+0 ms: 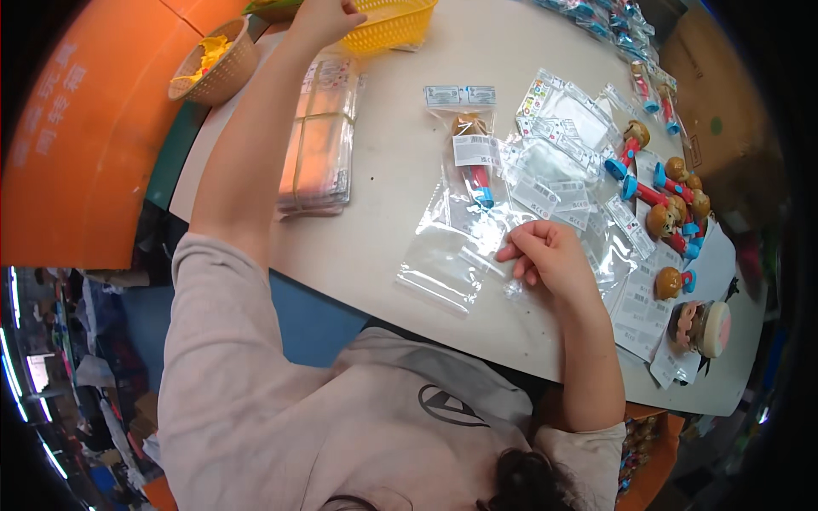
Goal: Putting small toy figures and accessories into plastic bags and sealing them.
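My left hand [328, 19] reaches to the far side of the table, by the rim of a yellow plastic basket [388, 30]. Its fingers are bent together; whatever they hold, if anything, is hidden. My right hand [554, 260] hovers low at the edge of a clear plastic bag [439, 264], fingers loosely curled and slightly apart, with nothing visible in them. Lying flat, that bag has a printed header and a white label. Inside or beneath it, I cannot tell which, is a figure-topped dispenser [479, 183] with a brown head, red body and blue foot.
Several loose dispensers [660, 217] and overlapping clear bags [562, 162] lie to the right, near a lidded jar [703, 330] and label sheets [639, 311]. A banded stack of packaging [319, 140] sits left. Beyond are a tan basket [223, 72] and an orange crate [81, 162].
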A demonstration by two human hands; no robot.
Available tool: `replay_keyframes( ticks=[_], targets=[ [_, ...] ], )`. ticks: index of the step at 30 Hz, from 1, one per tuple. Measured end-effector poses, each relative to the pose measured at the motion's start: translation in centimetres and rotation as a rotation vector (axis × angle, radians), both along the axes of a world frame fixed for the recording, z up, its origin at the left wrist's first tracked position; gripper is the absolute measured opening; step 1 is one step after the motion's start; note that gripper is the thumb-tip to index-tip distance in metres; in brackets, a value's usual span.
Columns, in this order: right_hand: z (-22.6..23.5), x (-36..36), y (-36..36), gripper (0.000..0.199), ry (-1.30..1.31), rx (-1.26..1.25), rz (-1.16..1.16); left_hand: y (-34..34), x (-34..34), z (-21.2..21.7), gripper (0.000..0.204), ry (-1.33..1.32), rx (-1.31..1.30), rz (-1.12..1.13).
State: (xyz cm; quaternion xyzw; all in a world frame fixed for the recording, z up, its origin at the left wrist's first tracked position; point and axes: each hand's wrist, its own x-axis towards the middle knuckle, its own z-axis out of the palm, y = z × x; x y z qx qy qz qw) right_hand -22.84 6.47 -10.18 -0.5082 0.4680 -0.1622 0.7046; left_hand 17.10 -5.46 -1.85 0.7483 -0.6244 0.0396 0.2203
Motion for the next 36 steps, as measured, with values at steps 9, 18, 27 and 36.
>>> replay_keyframes(
  ticks=[9, 18, 27, 36],
  targets=[
    [-0.1, -0.1, 0.0, 0.019, 0.013, -0.019, 0.021, 0.9, -2.4, -5.5, 0.038, -0.272, 0.499, 0.230],
    [-0.1, 0.0, 0.1, 0.020, -0.006, -0.028, 0.037, -0.5, -1.9, -6.7, 0.030, -0.200, 0.437, 0.403],
    [0.0, -0.2, 0.3, 0.020, -0.010, -0.028, 0.015, 0.1, 3.0, -1.4, 0.034, 0.420, -0.049, -0.084],
    [-0.2, 0.2, 0.3, 0.020, 0.025, 0.008, 0.066, -9.9, 9.5, -5.2, 0.029, -0.195, 0.106, 0.092]
  ],
)
